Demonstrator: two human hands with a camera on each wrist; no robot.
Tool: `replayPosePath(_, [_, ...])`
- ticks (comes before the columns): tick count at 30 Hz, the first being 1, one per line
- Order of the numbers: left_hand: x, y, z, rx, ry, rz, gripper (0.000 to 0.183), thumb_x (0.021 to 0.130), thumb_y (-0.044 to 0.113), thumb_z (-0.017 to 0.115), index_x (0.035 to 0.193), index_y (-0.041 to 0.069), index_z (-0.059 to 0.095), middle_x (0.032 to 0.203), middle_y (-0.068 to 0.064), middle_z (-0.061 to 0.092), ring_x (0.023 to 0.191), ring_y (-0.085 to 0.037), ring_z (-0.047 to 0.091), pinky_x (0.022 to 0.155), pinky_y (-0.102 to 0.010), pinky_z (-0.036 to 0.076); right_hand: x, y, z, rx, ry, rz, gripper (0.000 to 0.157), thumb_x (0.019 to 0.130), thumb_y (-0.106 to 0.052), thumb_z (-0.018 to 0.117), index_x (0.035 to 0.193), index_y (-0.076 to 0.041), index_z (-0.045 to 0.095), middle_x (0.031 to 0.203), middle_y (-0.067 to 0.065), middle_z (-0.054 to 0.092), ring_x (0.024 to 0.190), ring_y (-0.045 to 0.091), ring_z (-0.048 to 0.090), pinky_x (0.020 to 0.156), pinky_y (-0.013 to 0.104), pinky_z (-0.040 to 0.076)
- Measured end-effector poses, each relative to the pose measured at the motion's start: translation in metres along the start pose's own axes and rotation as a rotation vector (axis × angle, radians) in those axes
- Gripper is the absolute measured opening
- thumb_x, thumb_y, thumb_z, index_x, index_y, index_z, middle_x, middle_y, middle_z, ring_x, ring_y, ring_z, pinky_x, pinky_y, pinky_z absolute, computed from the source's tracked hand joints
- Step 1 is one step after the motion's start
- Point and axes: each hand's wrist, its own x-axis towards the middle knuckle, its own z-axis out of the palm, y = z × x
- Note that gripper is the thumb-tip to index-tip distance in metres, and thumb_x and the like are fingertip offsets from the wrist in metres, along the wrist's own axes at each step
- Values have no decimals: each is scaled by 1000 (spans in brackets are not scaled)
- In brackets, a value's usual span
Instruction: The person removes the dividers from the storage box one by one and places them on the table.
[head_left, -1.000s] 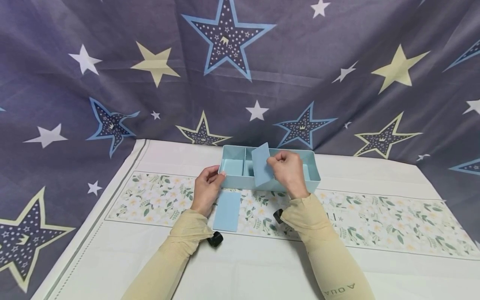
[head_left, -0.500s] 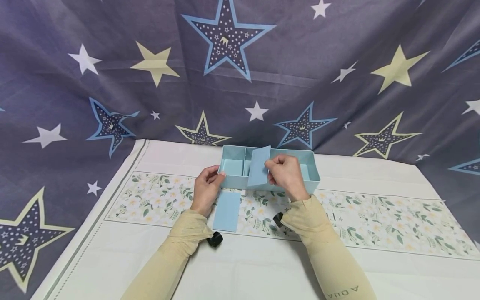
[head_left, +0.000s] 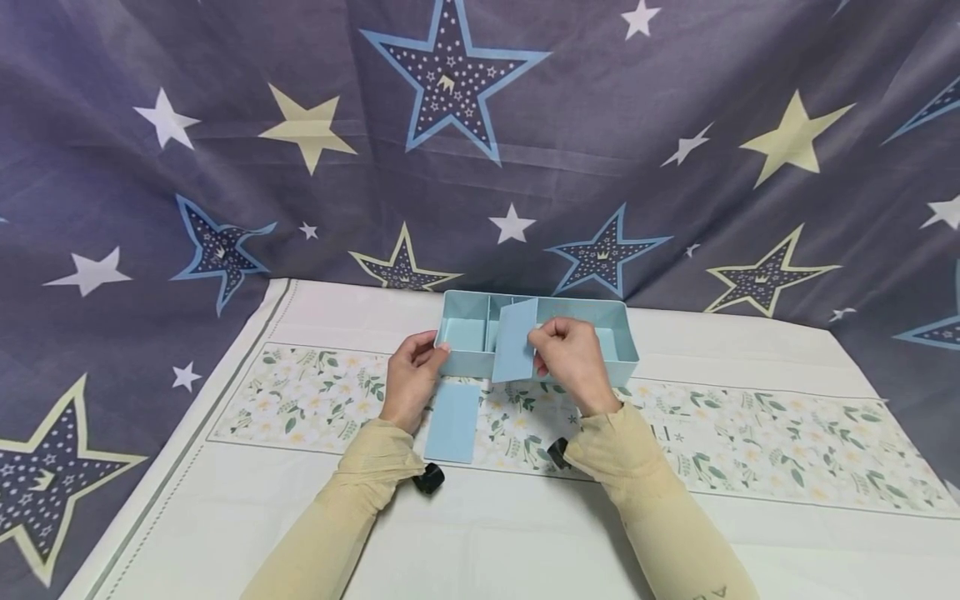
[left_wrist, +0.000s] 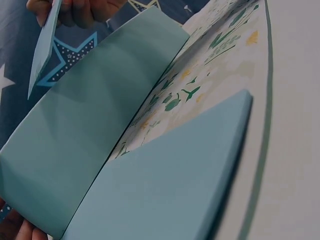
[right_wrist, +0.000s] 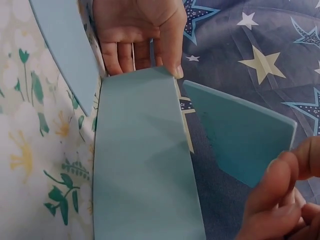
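A long light-blue storage box [head_left: 471,364] with upright dividers stands on the cloth, its top uncovered. My left hand [head_left: 411,379] grips its left end, thumb at the near corner; the right wrist view shows that thumb [right_wrist: 172,60] on the upper edge and the fingers along the end wall. Pinched by one edge in my right hand [head_left: 572,358] is a thin flat blue panel [head_left: 514,342], held tilted above the box and overlapping its near wall in the head view. A second blue panel [head_left: 452,423] lies flat on the cloth in front of the box's left part.
A white tablecloth [head_left: 480,533] with a floral band [head_left: 750,450] covers the table. Behind the box hangs a dark star-patterned curtain [head_left: 600,167], close to its far side. Each wrist wears a small black device [head_left: 429,479].
My right hand has come slightly lower and nearer, turning the panel so its lower edge swings left and down. A second divider edge now shows in the box. The left hand keeps its place.
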Motion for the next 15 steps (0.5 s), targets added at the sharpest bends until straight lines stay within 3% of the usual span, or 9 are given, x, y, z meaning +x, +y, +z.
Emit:
replayPosePath(3, [0, 0, 0, 1, 6, -4, 36, 91, 21, 67, 124, 9, 58, 119, -7, 59, 107, -20, 58, 90, -38, 48, -2, 1, 0, 26, -16, 2, 14, 82, -10, 55, 73, -4, 64, 58, 11, 60, 47, 23, 57, 53, 43, 51])
replayPosePath(9, [0, 0, 0, -8, 2, -2, 35, 91, 21, 67, 123, 8, 58, 118, -8, 58, 106, -19, 57, 91, -37, 47, -8, 0, 1, 94, -66, 62, 14, 84, -10, 56, 77, -3, 66, 60, 11, 61, 49, 21, 58, 40, 25, 41])
replayPosePath(15, [0, 0, 1, -8, 2, -3, 36, 91, 21, 67, 123, 8, 58, 119, -8, 58, 107, -19, 57, 91, -37, 47, -14, 1, 1, 102, -82, 60, 12, 84, -7, 57, 79, -2, 67, 61, 12, 62, 53, 28, 61, 41, 27, 42])
